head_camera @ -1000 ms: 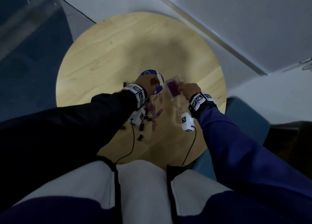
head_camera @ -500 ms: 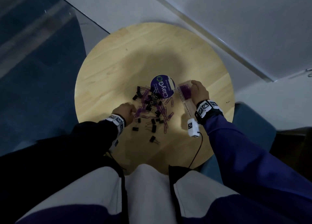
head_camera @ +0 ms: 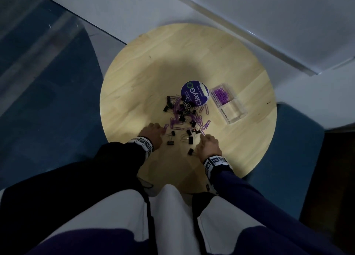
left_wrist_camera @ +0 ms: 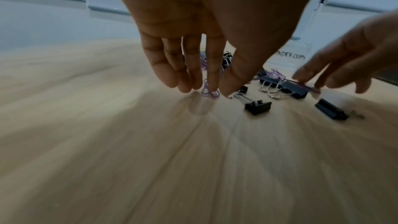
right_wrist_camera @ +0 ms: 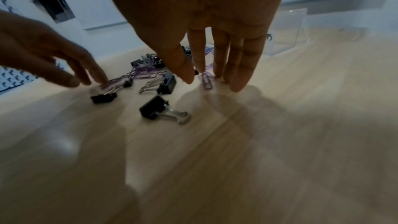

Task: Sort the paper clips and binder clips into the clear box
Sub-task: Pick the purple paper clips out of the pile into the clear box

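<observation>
Roughly in the middle of the round wooden table (head_camera: 134, 78) lies the mixed heap of purple paper clips (head_camera: 196, 120) and black binder clips (head_camera: 190, 140), and everything else is best placed from that heap. Just right of it, a little apart, stands the clear box (head_camera: 228, 105) with two compartments: the far one, lettered "PAPER CLIPS", already holds a small bunch of purple clips, while the near one, lettered "BINDER CLIPS", looks empty. So the sorting seems only begun, with most of both kinds still loose on the wood. At the heap's near edge the left hand (head_camera: 152, 134) reaches down with nearly straight fingers (left_wrist_camera: 189, 74) whose tips touch a purple clip (left_wrist_camera: 207, 90); nothing is lifted. Beside it the right hand (head_camera: 208, 146) does the same, fingers (right_wrist_camera: 237, 67) extended and slightly spread around another purple clip (right_wrist_camera: 206, 81) lying flat, not yet pinched. Touching the heap's far side sits a round purple lid or tub (head_camera: 194, 94) printed "ClayGO"; its smaller print is too fine to read.
</observation>
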Available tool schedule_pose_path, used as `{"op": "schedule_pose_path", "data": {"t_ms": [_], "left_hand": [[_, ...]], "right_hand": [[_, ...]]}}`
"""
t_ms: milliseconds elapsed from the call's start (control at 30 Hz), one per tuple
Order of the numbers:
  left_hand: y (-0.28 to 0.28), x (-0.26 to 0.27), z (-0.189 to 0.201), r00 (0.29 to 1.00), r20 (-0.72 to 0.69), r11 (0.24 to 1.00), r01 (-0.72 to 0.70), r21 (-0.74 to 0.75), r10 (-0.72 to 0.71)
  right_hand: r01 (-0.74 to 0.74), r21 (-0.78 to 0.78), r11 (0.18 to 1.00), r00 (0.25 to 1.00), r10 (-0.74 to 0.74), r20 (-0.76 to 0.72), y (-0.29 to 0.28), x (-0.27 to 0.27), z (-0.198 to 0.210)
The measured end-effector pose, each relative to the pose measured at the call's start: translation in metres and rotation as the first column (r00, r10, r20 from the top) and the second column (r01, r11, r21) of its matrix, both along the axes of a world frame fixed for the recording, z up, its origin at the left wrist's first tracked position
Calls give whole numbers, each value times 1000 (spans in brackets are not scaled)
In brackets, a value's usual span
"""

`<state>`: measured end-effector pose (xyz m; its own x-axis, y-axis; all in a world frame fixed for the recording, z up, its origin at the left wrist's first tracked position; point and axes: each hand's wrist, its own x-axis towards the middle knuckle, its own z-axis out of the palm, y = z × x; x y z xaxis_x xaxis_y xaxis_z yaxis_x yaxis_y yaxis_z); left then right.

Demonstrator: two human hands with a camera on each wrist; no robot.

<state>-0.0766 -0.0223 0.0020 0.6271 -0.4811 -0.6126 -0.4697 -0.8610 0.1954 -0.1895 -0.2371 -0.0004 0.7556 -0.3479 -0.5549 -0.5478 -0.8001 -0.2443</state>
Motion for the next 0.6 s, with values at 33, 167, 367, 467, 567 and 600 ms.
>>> {"op": "schedule_pose_path", "data": {"t_ms": [33,167,367,467,567,600], "left_hand": [[0,2,1,999,4,999,-38,-8,38],[-12,13,0,966,14,964,-257,-73,258],[-34,17,-11,969,27,969,-244,-28,245],[-37,17,-13,981,13,981,-191,32,191],[-35,18,-17,984,-13,983,-179,26,180],[-34,19,-17,981,-32,982,-191,5,191]], "right_hand": [[-8,-28,1000,1000,7,-22,4,0,0],[48,-77,996,997,-53,-59,12,-3,7],[77,-63,995,986,-85,-141,6,-5,10],[111,-77,991,984,-121,-135,1,1,17],[158,-89,983,977,-169,-129,0,9,22],[152,-89,984,978,-163,-132,0,11,24]]}}
